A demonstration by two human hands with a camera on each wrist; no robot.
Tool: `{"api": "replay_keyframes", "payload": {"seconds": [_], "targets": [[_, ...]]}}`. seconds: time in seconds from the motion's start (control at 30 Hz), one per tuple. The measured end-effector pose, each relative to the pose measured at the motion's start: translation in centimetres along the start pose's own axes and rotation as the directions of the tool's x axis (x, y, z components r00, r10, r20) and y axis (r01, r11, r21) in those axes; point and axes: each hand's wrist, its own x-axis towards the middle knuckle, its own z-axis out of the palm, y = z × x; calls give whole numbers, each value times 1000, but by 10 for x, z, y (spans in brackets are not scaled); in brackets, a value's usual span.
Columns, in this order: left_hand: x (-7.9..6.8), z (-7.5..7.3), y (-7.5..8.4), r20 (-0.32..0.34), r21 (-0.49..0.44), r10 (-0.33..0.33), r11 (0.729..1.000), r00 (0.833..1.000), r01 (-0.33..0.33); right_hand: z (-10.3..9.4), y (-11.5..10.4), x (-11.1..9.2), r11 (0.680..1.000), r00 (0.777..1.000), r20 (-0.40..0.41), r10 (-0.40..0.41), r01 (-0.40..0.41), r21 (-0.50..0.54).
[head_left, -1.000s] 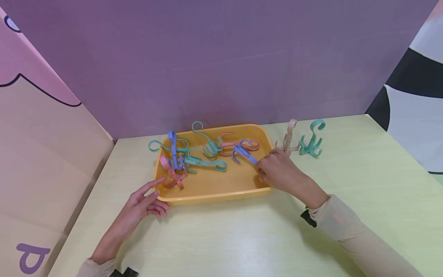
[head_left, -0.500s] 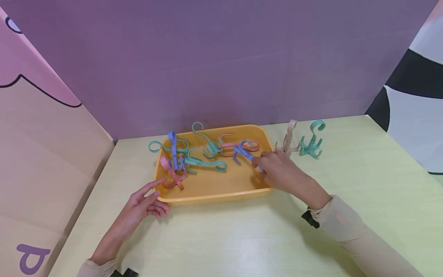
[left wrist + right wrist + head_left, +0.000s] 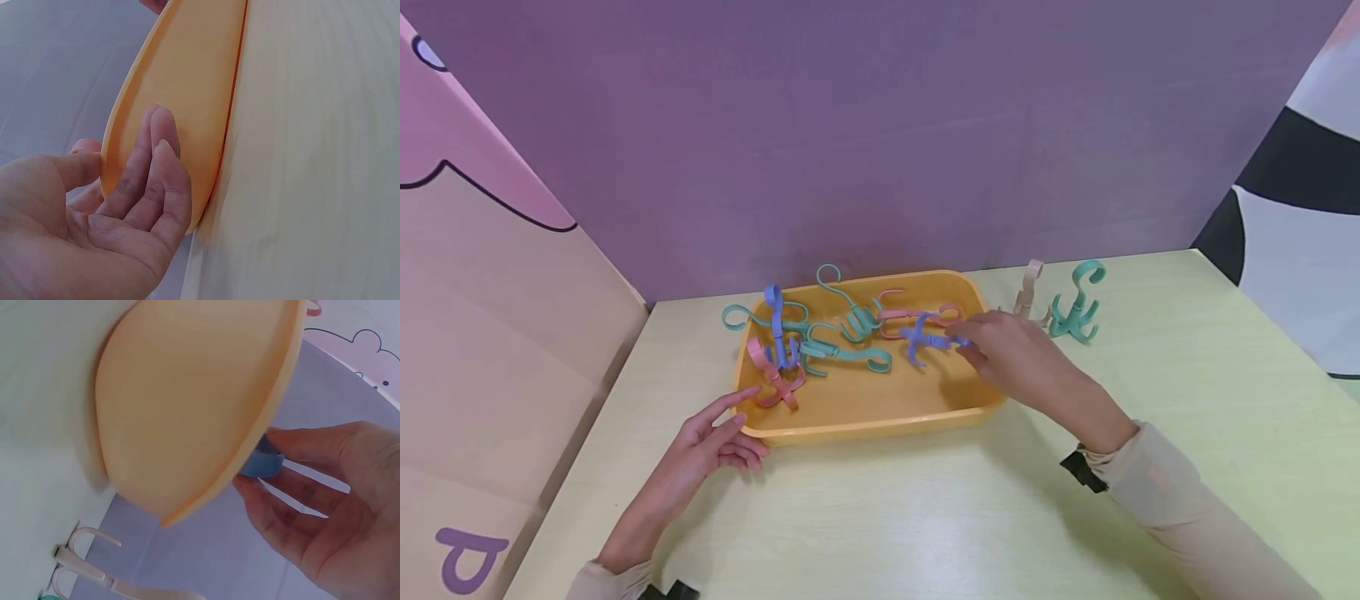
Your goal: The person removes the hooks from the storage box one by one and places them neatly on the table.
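My right hand (image 3: pixel 1026 358) pinches the looped end of a purple multi-prong hanging hook (image 3: pixel 931 340) over the right side of the yellow-orange tray (image 3: pixel 865 404). In the right wrist view, that loop (image 3: pixel 262 464) shows bluish between thumb and fingers, partly behind the tray wall. Its prongs point left, beside a pink hook (image 3: pixel 895 314). At the tray's front left corner my left hand (image 3: pixel 707 446) rests on the rim, index finger extended over it. The left wrist view has the thumb against the rim and relaxed fingers (image 3: pixel 169 187) outside the wall.
Inside the tray lie green hooks (image 3: pixel 842 352), another purple hook (image 3: pixel 777 329) and a pink hook (image 3: pixel 780 379) near my left hand. A beige hook (image 3: pixel 1025 293) and a green hook (image 3: pixel 1075 312) stand on the table right of the tray. A purple panel (image 3: pixel 880 167) rises behind.
The held purple hook has turned from a slant to nearly level, its prongs now pointing left. My right hand has shifted slightly up and right. The left hand stays put.
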Motion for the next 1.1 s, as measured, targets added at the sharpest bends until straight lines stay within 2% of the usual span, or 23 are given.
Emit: {"api": "replay_keyframes", "payload": {"seconds": [0.17,0.43,0.6,0.9,1.1], "targets": [[0,0,0,0,0,2,1000,1000,-2,-6,0,1,999,999,-41,35,-34,7],[0,0,0,-1,-5,-3,1000,1000,3,-8,4,1,998,991,-133,-9,16,54],[1,0,-1,1,-2,-4,1000,1000,4,-7,6,0,996,988,-155,-14,28,84],[2,-1,-2,5,1,-2,1000,1000,2,-8,4,-1,998,978,-207,-33,41,38],[1,-1,-1,5,4,1,1000,1000,-1,-12,1,-1,997,973,-222,-57,69,46]]}}
